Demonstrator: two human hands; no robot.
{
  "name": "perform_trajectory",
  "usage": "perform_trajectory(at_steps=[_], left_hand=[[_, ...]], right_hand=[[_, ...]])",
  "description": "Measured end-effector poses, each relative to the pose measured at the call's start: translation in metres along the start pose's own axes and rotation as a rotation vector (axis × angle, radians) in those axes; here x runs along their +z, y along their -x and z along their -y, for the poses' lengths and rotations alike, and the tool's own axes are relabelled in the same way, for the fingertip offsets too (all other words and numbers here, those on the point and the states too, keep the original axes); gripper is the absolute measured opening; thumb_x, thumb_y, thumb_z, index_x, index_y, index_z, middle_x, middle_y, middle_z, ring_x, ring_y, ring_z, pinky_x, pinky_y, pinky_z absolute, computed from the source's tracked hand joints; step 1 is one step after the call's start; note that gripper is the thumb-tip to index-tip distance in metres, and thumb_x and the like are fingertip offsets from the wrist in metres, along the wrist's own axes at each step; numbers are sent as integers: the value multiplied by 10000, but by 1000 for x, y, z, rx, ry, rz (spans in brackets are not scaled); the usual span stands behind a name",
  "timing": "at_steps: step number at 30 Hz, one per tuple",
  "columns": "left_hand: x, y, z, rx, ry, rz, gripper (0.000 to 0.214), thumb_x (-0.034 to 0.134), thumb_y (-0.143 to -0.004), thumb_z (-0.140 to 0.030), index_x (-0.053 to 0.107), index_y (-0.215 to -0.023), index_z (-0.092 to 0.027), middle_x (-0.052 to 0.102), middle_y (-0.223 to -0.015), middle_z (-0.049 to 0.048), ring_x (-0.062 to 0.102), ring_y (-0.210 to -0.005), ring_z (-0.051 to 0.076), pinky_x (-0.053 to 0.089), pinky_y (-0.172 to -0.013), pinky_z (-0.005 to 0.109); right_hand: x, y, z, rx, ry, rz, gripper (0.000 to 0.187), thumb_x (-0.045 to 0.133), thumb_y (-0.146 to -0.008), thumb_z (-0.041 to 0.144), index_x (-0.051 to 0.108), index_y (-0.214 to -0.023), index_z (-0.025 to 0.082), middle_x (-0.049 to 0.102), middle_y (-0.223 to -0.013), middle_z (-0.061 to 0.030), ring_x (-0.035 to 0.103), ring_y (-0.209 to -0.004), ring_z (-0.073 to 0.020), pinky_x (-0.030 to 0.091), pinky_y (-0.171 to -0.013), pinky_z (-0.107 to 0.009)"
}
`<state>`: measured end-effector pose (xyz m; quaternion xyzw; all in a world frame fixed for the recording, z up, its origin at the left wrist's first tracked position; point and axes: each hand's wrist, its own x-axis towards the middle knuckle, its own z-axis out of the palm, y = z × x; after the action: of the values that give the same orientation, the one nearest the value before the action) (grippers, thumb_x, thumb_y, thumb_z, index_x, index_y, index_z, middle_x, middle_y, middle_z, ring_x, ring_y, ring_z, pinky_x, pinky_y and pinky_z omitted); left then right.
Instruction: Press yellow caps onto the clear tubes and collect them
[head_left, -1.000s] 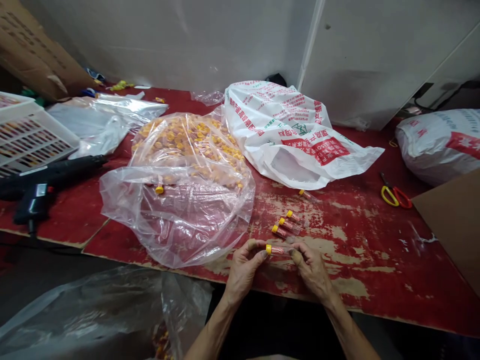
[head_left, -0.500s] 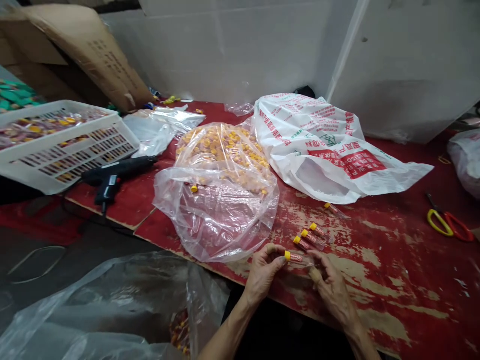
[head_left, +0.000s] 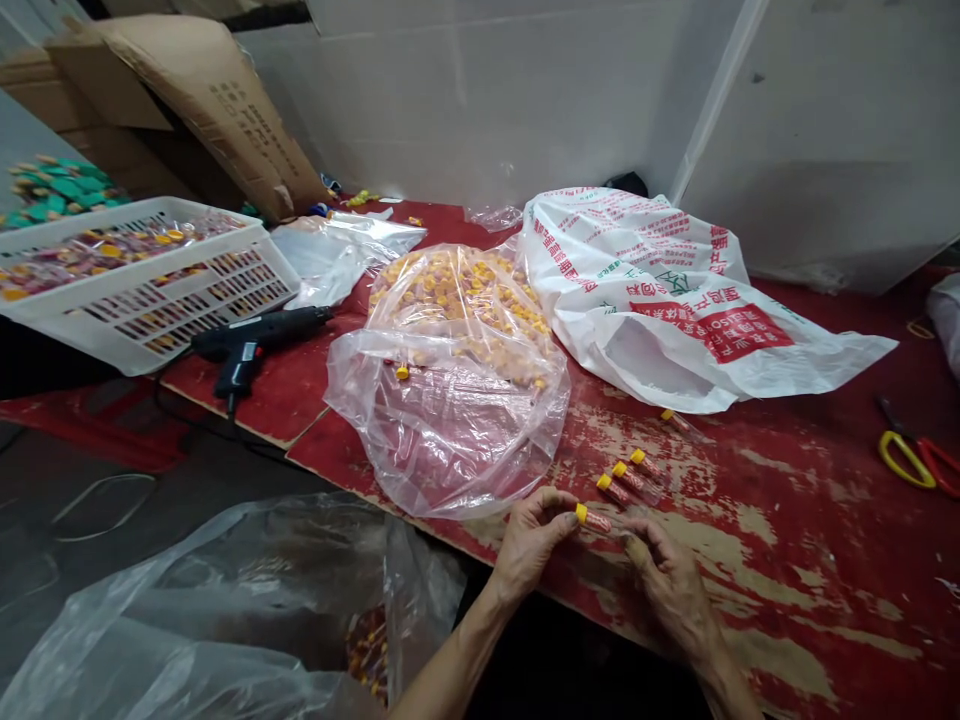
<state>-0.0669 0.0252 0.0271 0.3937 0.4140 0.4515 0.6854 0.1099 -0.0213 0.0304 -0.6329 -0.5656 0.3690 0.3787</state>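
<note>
Over the worn red tabletop (head_left: 757, 480), the left hand (head_left: 532, 545) pinches a yellow-capped tube (head_left: 594, 519); the half-curled right hand (head_left: 667, 590) reaches its far end, grip unclear.

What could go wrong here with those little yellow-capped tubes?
The small tube in the left hand might slip from the fingers. The loose tubes on the worn red tabletop look round, so they could roll away. The glue gun, if hot, might melt the nearby clear plastic bag.
</note>
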Motion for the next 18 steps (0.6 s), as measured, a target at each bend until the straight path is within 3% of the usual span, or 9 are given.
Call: perform_trajectory(at_steps=[4, 6, 8, 11, 14, 18], left_hand=[[-5, -4, -10, 48, -141, -17, 185, 693, -698, -293, 658, -833, -171, 623, -726, 8, 565, -637, 134, 458, -631, 255], [-16, -13, -22, 193, -352, -146, 168, 653, -736, -312, 664, -847, -186, 644, -781, 23, 597, -712, 160, 469, -687, 273], [-34, -28, -36, 360, -621, -354, 165, 576, -790, -320, 670, -857, -201, 652, -827, 36, 610, -792, 183, 464, -744, 286], [-65, -68, -54, 455, -864, -537, 192, 494, -805, -267, 670, -840, -198, 644, -856, 65, 600, -840, 221, 448, -791, 330], [-83, -118, -64, 455, -931, -494, 188, 483, -745, -178, 666, -790, -178, 647, -886, 107, 580, -897, 267, 412, -859, 384], [-84, -176, -64, 469, -967, -360, 109, 528, -689, -176, 629, -655, -199, 658, -768, 104, 576, -860, 281, 410, -841, 378]], right_hand=[[1, -3, -4, -52, 77, -38, 419, 404, -889, 521, 641, -878, 176, 641, -713, -32, 603, -652, -193, 471, -572, -252], [3, -6, -9, -61, 116, -81, 402, 407, -893, 510, 630, -919, 178, 658, -770, -43, 607, -660, -198, 468, -558, -260], [5, -8, -15, -73, 180, -120, 382, 410, -900, 488, 621, -980, 181, 675, -823, -56, 617, -655, -205, 472, -550, -275], [13, -10, -25, -161, 335, -210, 363, 392, -911, 435, 611, -1060, 187, 689, -943, -93, 651, -714, -239, 494, -588, -318], [18, -12, -35, -253, 567, -308, 367, 377, -906, 392, 608, -1115, 197, 685, -989, -120, 662, -703, -261, 481, -551, -334], [7, -19, -39, -302, 694, -360, 365, 347, -917, 350, 606, -1123, 197, 700, -933, -104, 663, -650, -240, 457, -512, -308]])
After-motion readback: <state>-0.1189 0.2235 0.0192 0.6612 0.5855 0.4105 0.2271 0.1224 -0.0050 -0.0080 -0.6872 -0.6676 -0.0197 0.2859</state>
